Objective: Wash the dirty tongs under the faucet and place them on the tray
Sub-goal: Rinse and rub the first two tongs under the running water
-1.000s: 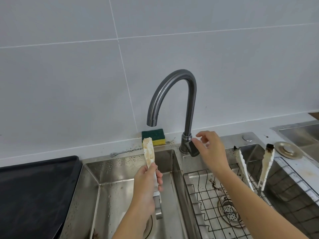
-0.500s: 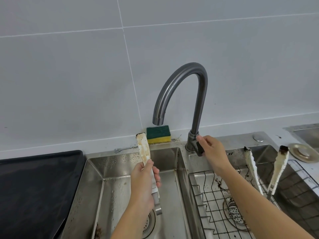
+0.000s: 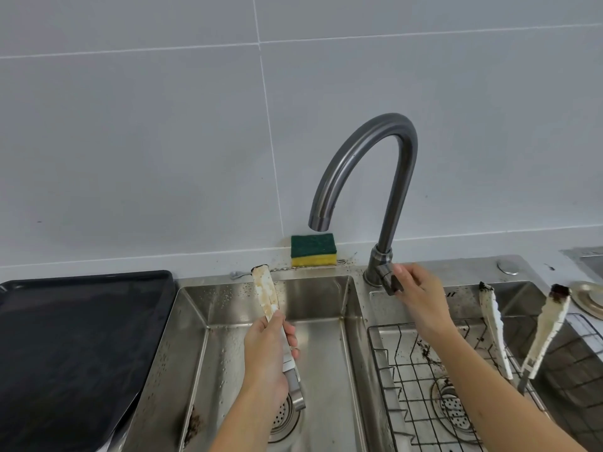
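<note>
My left hand grips a pair of white tongs squeezed shut, their stained tips pointing up over the left sink basin, left of and below the spout. The dark grey faucet arches over that basin; no water runs from it. My right hand holds the faucet's lever at its base, fingers curled on it. A second pair of dirty white tongs stands spread open in the right basin. The black tray lies on the counter at the left.
A green and yellow sponge sits on the ledge behind the sink. A wire rack lies in the right basin over a drain strainer. Brown crumbs dot both basins. A round metal lid rests at the far right.
My right hand reached the faucet lever and closed on it. My left hand kept hold of the tongs and stayed over the left basin. The view shifted slightly.
</note>
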Tool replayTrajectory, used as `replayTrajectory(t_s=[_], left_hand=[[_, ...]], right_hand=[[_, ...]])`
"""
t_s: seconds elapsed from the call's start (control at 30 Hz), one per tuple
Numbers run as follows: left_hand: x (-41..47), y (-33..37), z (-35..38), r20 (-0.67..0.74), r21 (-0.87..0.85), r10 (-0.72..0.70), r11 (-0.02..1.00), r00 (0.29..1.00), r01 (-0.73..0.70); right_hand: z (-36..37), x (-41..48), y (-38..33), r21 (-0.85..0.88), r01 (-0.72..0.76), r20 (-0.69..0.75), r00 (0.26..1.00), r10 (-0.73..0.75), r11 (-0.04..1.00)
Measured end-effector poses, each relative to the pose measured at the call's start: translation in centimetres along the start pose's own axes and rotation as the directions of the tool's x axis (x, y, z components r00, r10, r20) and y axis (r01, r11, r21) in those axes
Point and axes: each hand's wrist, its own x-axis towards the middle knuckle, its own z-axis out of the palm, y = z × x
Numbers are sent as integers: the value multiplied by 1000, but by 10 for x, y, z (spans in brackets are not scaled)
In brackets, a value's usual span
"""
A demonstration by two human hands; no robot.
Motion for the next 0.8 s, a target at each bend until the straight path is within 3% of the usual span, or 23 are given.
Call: replayTrajectory(t_s=[0.8], left_hand=[[1, -1, -9, -33, 1, -37, 999, 999, 37]], right_hand=[[-5, -12, 14, 103, 99, -9, 995, -98, 990]])
